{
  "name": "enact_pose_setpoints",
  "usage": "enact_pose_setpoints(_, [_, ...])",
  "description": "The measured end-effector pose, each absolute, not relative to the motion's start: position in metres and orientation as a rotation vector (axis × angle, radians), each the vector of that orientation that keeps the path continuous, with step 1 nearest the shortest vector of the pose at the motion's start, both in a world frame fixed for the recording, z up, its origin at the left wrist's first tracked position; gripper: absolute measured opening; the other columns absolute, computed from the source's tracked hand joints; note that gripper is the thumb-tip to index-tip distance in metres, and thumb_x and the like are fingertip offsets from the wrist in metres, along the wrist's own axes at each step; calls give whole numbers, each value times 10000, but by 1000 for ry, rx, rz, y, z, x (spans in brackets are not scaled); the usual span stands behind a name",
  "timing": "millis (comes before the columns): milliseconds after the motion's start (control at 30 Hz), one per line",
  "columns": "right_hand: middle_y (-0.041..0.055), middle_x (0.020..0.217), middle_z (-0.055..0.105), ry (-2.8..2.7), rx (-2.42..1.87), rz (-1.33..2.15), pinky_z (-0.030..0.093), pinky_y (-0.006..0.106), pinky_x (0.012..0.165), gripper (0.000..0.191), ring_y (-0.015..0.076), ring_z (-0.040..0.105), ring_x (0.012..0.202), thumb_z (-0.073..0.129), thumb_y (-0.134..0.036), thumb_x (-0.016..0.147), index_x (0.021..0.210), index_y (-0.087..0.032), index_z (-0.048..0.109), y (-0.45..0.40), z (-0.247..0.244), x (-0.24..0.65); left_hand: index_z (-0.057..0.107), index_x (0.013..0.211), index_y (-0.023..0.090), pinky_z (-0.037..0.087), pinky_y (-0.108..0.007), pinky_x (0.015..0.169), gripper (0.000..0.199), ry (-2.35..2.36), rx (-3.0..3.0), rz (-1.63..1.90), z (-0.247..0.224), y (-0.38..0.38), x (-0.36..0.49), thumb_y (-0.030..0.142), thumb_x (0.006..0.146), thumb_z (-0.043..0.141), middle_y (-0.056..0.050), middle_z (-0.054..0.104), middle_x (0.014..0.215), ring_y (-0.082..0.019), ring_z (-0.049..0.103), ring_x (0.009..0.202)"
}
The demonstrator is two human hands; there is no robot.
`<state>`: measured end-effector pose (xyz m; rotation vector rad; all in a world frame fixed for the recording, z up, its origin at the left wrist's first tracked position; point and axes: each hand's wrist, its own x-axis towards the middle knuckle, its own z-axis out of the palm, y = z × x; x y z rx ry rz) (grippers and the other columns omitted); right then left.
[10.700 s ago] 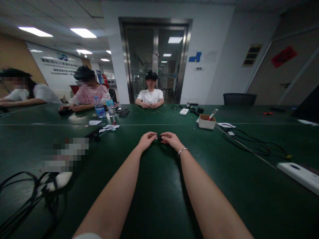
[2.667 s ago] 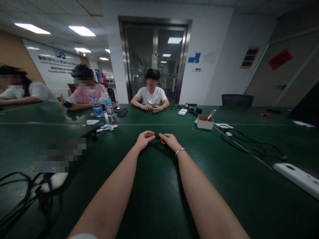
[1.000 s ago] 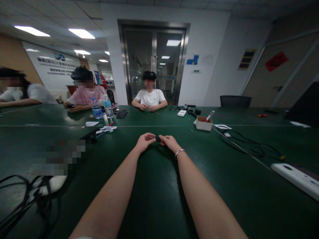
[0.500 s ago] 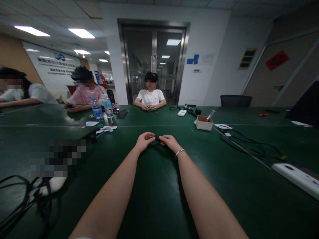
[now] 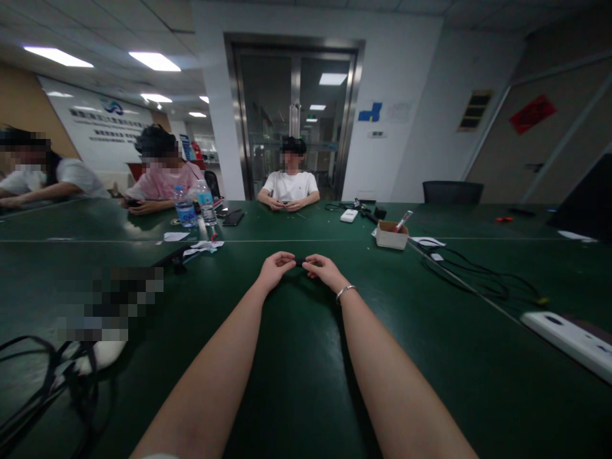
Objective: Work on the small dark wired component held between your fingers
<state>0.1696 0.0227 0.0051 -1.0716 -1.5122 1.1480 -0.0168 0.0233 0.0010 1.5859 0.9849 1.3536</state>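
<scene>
The left hand (image 5: 277, 270) and the right hand (image 5: 326, 271) meet just above the middle of a glossy dark green table (image 5: 296, 382), both forearms stretched forward over it. Between them sits a small, black, slender object (image 5: 299, 262), partly hidden by the fingers. The left hand has its thumb and curled fingers closed in a pinch on the object's left end; the right hand pinches the right end in much the same way, with its lower fingers folded underneath. A thin silver metal bracelet (image 5: 346, 291) circles the right wrist.

Beyond the right hand stands an open, pale cardboard box (image 5: 391, 240) with a slim, clear and red item (image 5: 403, 221) leaning out of it. A long white power strip (image 5: 568, 343) lies at the far right. Beyond the left hand are crumpled white papers (image 5: 204, 247), a flat black phone (image 5: 234, 218) and two clear plastic bottles with blue labels (image 5: 185, 210), standing upright side by side. Across the table, a person in a white T-shirt (image 5: 291, 185) sits in front of a metal-framed glass double door (image 5: 325, 105)
</scene>
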Motion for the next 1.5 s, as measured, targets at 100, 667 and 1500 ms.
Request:
enact_pose_setpoints(100, [20,634,622,-1502,-1149,1172,472,185,543,281,74,567,528,661,-384,791,689,-124,633,24,7,169,652,932,156,475,-389,871,352,932,1597,1303,0,23,-17,297,631,768,-65,692,878,-177,640,833])
enact_pose_setpoints(667, [43,600,612,-1487,-1156,1180,476,194,545,403,87,564,535,639,-478,785,597,-124,602,25,6,169,659,924,151,477,-398,876,370,891,1549,1286,3,21,-15,273,600,789,-68,698,873,-179,647,830])
enact_pose_setpoints(1500, [-11,680,626,-1491,-1034,1208,461,194,536,295,73,562,538,778,-295,661,890,-143,672,22,6,171,650,967,154,462,-386,870,453,932,1524,1287,-2,26,-19,301,568,806,-53,694,842,-179,642,821])
